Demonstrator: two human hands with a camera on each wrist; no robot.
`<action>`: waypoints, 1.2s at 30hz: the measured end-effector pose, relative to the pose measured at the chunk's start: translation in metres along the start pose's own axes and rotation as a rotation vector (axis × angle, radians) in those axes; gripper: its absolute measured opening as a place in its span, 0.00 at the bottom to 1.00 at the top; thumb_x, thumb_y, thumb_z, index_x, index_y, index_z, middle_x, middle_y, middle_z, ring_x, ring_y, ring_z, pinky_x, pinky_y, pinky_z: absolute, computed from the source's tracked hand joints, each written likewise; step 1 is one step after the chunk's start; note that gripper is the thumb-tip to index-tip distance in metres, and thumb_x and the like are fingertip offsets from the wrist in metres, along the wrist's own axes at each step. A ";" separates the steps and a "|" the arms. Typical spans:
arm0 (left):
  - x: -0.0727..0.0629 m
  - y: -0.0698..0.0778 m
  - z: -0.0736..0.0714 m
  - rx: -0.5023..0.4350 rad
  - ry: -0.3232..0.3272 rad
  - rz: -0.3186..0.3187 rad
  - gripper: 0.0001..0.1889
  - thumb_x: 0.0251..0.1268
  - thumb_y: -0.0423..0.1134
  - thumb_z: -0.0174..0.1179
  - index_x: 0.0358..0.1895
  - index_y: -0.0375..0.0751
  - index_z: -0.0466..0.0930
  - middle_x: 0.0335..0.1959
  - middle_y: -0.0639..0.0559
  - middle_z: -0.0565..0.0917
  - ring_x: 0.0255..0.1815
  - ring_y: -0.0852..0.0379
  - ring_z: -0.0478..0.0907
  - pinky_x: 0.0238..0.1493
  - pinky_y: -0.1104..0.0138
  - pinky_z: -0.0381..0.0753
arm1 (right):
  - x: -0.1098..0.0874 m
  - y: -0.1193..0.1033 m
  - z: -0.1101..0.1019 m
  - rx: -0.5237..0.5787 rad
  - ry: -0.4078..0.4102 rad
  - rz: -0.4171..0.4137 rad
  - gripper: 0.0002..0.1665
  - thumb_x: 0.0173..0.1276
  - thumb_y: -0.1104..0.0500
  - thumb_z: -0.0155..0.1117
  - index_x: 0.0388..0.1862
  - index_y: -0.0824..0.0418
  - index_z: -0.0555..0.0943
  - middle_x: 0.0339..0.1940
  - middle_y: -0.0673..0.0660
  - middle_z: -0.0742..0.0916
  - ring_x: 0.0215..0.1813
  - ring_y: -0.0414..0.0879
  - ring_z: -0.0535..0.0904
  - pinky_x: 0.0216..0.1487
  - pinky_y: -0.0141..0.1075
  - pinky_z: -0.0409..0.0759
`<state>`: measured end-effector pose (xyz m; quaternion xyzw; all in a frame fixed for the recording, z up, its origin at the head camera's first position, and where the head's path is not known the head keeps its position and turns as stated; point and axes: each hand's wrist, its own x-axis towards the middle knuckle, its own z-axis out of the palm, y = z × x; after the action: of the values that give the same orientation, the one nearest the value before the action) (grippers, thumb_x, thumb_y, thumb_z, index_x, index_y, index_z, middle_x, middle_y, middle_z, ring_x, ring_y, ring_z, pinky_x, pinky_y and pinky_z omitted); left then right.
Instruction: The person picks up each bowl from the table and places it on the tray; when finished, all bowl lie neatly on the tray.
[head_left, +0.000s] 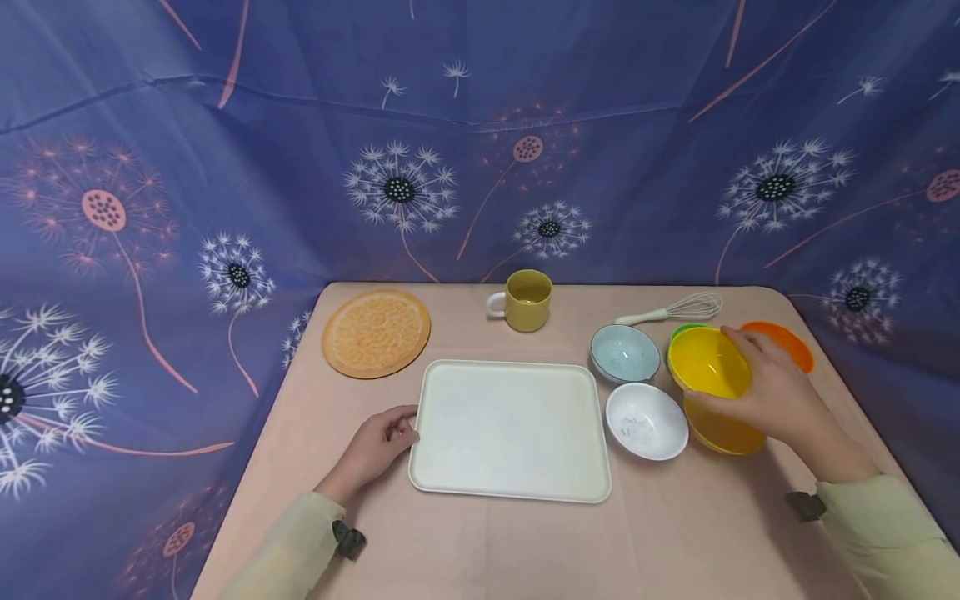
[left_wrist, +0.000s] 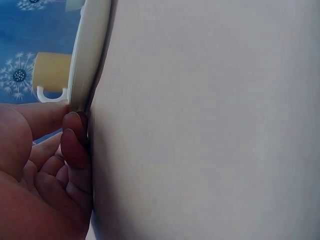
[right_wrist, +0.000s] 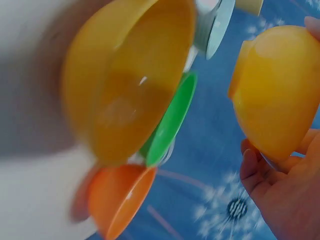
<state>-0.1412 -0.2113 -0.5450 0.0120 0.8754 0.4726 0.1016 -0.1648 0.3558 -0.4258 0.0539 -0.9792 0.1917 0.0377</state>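
My left hand (head_left: 378,442) pinches the left rim of a cream rectangular tray (head_left: 510,429), which lies on the table. In the left wrist view, the thumb is on one side of the tray's rim (left_wrist: 90,50) and the curled fingers are low beside it. My right hand (head_left: 776,383) grips a yellow bowl (head_left: 705,358) by its sides. The right wrist view shows this bowl (right_wrist: 280,85) raised apart from a darker yellow bowl (right_wrist: 125,90) on the table. Behind the raised bowl, a green bowl (head_left: 678,333) is mostly hidden, and an orange bowl (head_left: 787,342) is partly covered by the hand.
A white bowl (head_left: 647,421) and a pale blue bowl (head_left: 625,353) stand between the tray and the yellow bowls. Farther back are a whisk (head_left: 675,311), a yellow mug (head_left: 528,302) with a white handle, and a round waffle-patterned board (head_left: 377,333). A patterned blue cloth (head_left: 465,192) hangs behind the table.
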 end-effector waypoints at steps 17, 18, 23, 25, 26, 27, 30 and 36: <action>0.002 -0.002 0.000 -0.005 -0.006 0.013 0.23 0.71 0.36 0.67 0.67 0.41 0.81 0.33 0.55 0.79 0.31 0.58 0.73 0.31 0.68 0.71 | 0.039 -0.079 0.041 0.044 -0.081 -0.105 0.73 0.50 0.23 0.77 0.81 0.66 0.61 0.76 0.72 0.67 0.71 0.73 0.66 0.65 0.73 0.65; 0.002 -0.002 -0.001 -0.005 -0.004 0.012 0.23 0.71 0.36 0.68 0.67 0.41 0.81 0.33 0.55 0.79 0.31 0.58 0.73 0.31 0.68 0.71 | 0.042 -0.083 0.045 0.049 -0.087 -0.110 0.73 0.50 0.24 0.77 0.82 0.65 0.61 0.76 0.71 0.67 0.71 0.72 0.66 0.65 0.73 0.66; 0.001 -0.003 -0.002 -0.009 0.003 0.003 0.23 0.70 0.36 0.68 0.67 0.40 0.81 0.33 0.55 0.79 0.31 0.57 0.73 0.30 0.68 0.71 | 0.052 -0.103 0.062 0.064 -0.087 -0.185 0.71 0.49 0.27 0.80 0.81 0.64 0.63 0.75 0.68 0.70 0.72 0.69 0.67 0.67 0.71 0.66; 0.001 -0.003 -0.002 -0.014 0.001 0.005 0.23 0.70 0.35 0.68 0.67 0.40 0.81 0.33 0.55 0.79 0.30 0.57 0.72 0.30 0.68 0.71 | 0.055 -0.110 0.068 0.062 -0.081 -0.224 0.70 0.49 0.27 0.80 0.80 0.65 0.65 0.74 0.68 0.71 0.71 0.69 0.69 0.67 0.70 0.67; 0.001 -0.004 -0.002 -0.015 0.000 0.007 0.23 0.70 0.35 0.68 0.67 0.41 0.81 0.33 0.55 0.79 0.30 0.57 0.72 0.29 0.68 0.71 | 0.057 -0.113 0.071 0.063 -0.078 -0.244 0.70 0.49 0.27 0.80 0.80 0.65 0.65 0.73 0.67 0.72 0.70 0.68 0.70 0.66 0.69 0.67; 0.001 -0.004 -0.002 -0.016 -0.001 0.009 0.23 0.70 0.35 0.68 0.67 0.41 0.81 0.33 0.55 0.79 0.30 0.57 0.72 0.29 0.68 0.71 | 0.058 -0.116 0.075 0.063 -0.076 -0.260 0.70 0.49 0.27 0.80 0.79 0.66 0.66 0.73 0.67 0.73 0.69 0.67 0.71 0.66 0.68 0.69; 0.001 -0.004 -0.002 -0.015 -0.002 0.010 0.23 0.70 0.36 0.68 0.67 0.42 0.82 0.33 0.55 0.79 0.30 0.58 0.72 0.29 0.68 0.70 | 0.062 -0.125 0.084 0.084 -0.080 -0.292 0.68 0.48 0.29 0.81 0.78 0.67 0.67 0.71 0.66 0.74 0.68 0.65 0.73 0.66 0.65 0.71; 0.001 -0.003 -0.002 -0.019 0.000 -0.004 0.23 0.70 0.36 0.68 0.67 0.44 0.82 0.33 0.55 0.79 0.30 0.57 0.72 0.29 0.67 0.70 | 0.065 -0.146 0.104 0.094 -0.098 -0.334 0.68 0.46 0.28 0.81 0.77 0.66 0.69 0.70 0.63 0.75 0.66 0.62 0.74 0.66 0.60 0.73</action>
<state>-0.1429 -0.2148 -0.5465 0.0094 0.8707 0.4808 0.1026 -0.2175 0.1759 -0.4618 0.2265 -0.9474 0.2254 0.0188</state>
